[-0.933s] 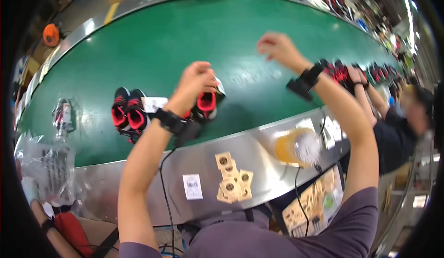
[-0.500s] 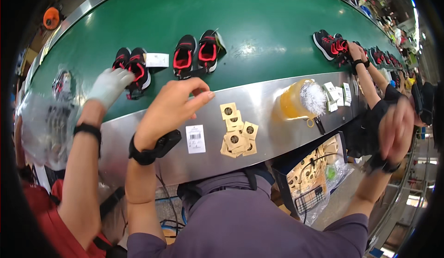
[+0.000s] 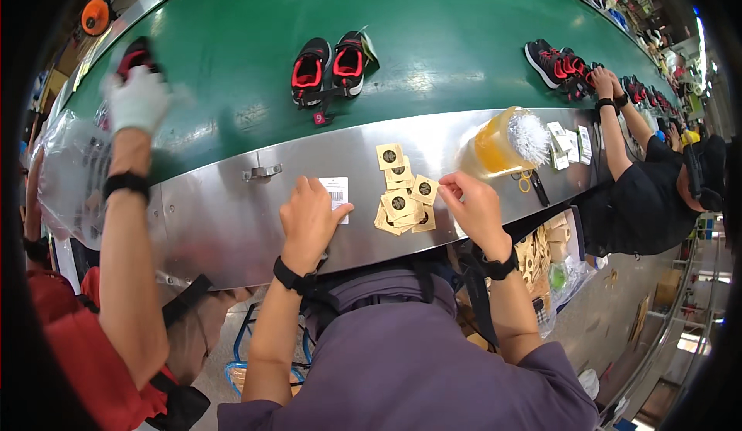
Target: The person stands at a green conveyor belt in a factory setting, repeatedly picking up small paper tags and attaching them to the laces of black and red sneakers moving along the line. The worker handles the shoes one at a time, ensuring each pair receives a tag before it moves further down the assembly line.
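Note:
My left hand (image 3: 309, 218) rests on the steel ledge, covering the left part of a white barcode card (image 3: 338, 189). Its thumb is spread away from the fingers and lies by the card's right edge. With thumb and fingertips closed, my right hand (image 3: 477, 208) pinches the corner of a small square kraft-paper packet (image 3: 424, 189) with a dark round mark. That packet lies at the right side of a loose pile of similar packets (image 3: 397, 204). Beyond the ledge, a pair of black and red shoes (image 3: 308, 73) stands on the green belt, with tags attached.
Right of the pile lies a yellow tub (image 3: 495, 153) with white strands, near scissors (image 3: 525, 181) and stacked cards (image 3: 570, 145). A box of packets (image 3: 533, 265) sits below the ledge. At left, a co-worker's gloved hand (image 3: 137, 100) holds a blurred shoe; another co-worker handles shoes at right.
My left hand has come back from the shoes onto the card. My right hand has swung in from the far right to the packets. The left co-worker's gloved hand has moved away with a shoe.

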A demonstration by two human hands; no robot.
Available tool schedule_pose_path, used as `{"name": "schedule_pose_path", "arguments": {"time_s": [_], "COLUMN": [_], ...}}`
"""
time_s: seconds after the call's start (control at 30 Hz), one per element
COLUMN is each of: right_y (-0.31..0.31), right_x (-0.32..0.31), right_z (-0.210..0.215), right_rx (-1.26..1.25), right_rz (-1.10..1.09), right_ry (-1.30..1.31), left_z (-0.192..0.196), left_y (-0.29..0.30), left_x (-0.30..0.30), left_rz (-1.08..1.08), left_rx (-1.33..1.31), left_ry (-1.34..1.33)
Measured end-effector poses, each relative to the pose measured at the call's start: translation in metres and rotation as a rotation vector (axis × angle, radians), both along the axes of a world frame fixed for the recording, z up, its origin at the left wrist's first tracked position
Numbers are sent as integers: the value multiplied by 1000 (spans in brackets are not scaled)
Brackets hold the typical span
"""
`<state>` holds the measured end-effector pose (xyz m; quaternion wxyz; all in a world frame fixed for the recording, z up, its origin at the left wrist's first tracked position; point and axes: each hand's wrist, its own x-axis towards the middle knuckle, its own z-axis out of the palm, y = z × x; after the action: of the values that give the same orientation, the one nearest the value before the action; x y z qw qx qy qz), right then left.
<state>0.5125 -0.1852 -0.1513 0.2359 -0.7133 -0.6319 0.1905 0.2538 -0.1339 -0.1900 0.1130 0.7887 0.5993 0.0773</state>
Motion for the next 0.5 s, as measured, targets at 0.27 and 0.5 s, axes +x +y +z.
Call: {"name": "schedule_pose_path", "arguments": {"time_s": [0.27,0.5], "right_y": [-4,1], "right_x": [-4,9], "right_z": [-33,-34], "right_rx": [20,-36], "right_rz": [-2,-66], "right_ry": [-148,144], "left_z": [-20,-14], "left_y": [8,6], "left_x": [-6,17], "left_rz": [137,157], "left_rx": [-353,-670], "left_ry": [-632,-1286]}}
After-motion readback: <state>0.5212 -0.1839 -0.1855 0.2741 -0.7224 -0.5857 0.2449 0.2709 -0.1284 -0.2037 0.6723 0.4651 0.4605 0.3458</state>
